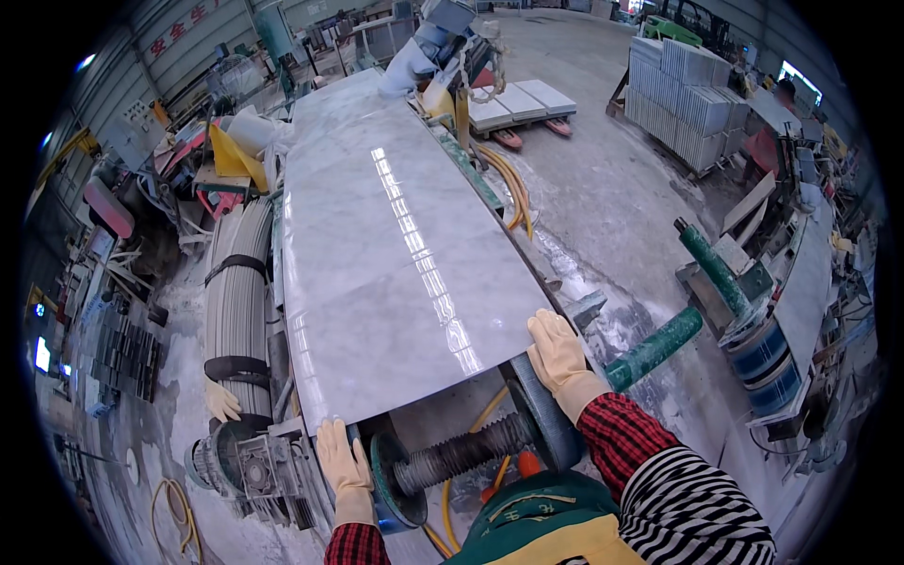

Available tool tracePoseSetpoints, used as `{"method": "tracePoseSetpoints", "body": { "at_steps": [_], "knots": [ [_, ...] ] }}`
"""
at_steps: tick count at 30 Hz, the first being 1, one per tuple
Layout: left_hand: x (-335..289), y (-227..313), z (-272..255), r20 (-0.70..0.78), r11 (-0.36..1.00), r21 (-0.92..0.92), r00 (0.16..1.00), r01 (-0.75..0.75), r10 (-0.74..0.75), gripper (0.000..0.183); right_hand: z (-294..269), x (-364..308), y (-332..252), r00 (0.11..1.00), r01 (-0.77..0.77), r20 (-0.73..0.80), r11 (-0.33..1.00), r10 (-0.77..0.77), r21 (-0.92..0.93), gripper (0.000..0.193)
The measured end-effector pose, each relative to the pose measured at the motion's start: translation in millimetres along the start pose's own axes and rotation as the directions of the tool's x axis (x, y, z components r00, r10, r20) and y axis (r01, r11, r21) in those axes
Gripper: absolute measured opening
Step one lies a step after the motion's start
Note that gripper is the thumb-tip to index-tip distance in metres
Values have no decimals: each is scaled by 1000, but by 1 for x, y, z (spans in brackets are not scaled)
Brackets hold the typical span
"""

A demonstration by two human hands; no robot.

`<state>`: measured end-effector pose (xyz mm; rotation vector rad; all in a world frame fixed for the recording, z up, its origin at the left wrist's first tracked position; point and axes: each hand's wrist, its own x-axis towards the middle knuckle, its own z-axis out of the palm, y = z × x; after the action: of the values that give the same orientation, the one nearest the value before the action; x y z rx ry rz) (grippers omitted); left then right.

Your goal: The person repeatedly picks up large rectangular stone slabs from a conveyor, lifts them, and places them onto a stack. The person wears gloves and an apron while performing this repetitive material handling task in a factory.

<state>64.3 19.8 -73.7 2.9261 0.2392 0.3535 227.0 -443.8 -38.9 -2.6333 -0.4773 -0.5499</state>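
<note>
A large polished slab of grey-white marble [348, 273] lies flat on a long machine bed, running away from me. My left hand [346, 471], in a cream glove, touches the slab's near left corner with its fingers stretched out. At the near right corner my right hand [563, 363], gloved alike, rests its fingertips on the edge, the fingers extended and slightly bent. Neither hand is closed around anything. Below the slab's near edge, between my hands, sits a dark threaded roller [463, 456] with a round end plate on each side.
Left of the bed stands a strapped bundle of long strips [235, 301] with a loose glove [222, 402] on it, above a motor [254, 466]. A green cylinder [654, 348] juts out at right. Yellow hoses [513, 184] trail along the floor. Farther off are stacked slabs [683, 99].
</note>
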Motion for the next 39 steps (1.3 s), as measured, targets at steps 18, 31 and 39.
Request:
{"method": "tracePoseSetpoints", "body": {
  "at_steps": [18, 31, 39],
  "knots": [
    [-7, 0, 0, 7, 1000, -7, 1000, 6, -6, 57, 4, -9, 4, 999, 38, -16, 999, -39, -33, 42],
    [-12, 1, 0, -12, 1000, -12, 1000, 3, -3, 57, 2, -13, 3, 999, 44, -26, 998, -45, -33, 41],
    [-15, -1, 2, -30, 1000, -7, 999, 9, -9, 56, -4, -14, -1, 998, 54, -44, 998, -54, -18, 39]
  ]
}}
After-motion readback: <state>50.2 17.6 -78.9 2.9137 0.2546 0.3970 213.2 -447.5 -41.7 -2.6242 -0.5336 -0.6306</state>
